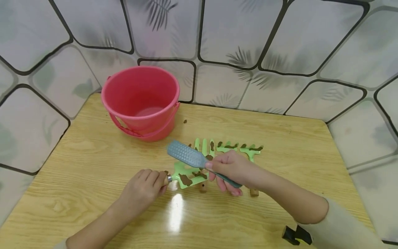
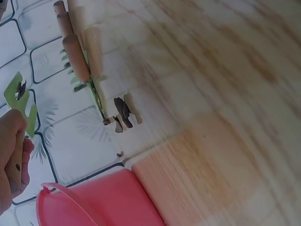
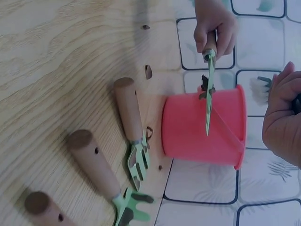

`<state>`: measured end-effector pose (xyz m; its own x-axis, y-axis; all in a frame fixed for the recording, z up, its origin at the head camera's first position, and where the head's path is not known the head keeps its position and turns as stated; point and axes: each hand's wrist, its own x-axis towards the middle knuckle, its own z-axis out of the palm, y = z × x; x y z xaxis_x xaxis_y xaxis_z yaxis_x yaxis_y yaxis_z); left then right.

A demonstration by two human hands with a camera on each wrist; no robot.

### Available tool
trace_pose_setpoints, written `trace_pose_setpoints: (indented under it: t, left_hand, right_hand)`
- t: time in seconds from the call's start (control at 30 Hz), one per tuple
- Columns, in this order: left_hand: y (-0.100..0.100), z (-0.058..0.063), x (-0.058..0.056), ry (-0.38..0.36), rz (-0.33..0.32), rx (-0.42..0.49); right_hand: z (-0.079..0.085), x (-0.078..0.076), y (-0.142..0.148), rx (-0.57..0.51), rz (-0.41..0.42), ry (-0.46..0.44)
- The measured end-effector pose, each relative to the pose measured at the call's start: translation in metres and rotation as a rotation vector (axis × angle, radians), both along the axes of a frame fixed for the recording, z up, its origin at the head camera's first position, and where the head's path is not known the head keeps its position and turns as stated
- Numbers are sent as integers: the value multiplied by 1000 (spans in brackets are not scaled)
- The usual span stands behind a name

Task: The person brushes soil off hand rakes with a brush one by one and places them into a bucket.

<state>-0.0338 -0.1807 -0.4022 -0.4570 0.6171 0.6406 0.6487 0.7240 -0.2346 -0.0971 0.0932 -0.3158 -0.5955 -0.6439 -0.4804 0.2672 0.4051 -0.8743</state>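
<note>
My left hand (image 1: 144, 186) grips the wooden handle of a green garden hand tool (image 1: 180, 168). Its notched metal head carries brown, dirt-like patches and is lifted off the table. My right hand (image 1: 231, 169) holds a grey-blue handled brush (image 1: 186, 154) over that head; whether they touch I cannot tell. In the right wrist view pale bristles (image 3: 260, 92) show beside the hand. Behind the brush lie a green hand fork (image 1: 204, 147) and two small rakes, one of them a rake (image 1: 251, 152) at the right, all with brown patches.
A pink bucket (image 1: 155, 133) stands at the back left of the wooden table (image 1: 298, 148), its handle hanging down in front. Brown crumbs (image 1: 185, 121) lie near it. A patterned wall (image 1: 224, 84) borders the table's back. A black and yellow object (image 1: 296, 236) sits by the right sleeve.
</note>
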Motion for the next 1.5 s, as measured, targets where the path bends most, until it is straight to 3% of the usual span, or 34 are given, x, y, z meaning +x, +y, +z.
trace_pose_setpoints:
  t: [0.2,0.43,0.7,1.0,1.3,1.5]
  left_hand:
    - [-4,2,-2,-25,18,25]
    - [-7,4,-2,-40,17,60]
    - [-12,7,-3,7,-2,55]
    - [-11,8,-7,44,-44,51]
    - [6,13,-8,132,-150,118]
    - [21,16,-8,169,-190,96]
  right_hand:
    - [2,7,30,-63,4,-18]
    - [-4,20,71,-60,19,-52]
    - [-26,33,96,-243,96,-93]
    - [-38,33,85,-218,124,-55]
    - [-44,31,62,-141,131,-36]
    - [-39,16,24,-72,9,0]
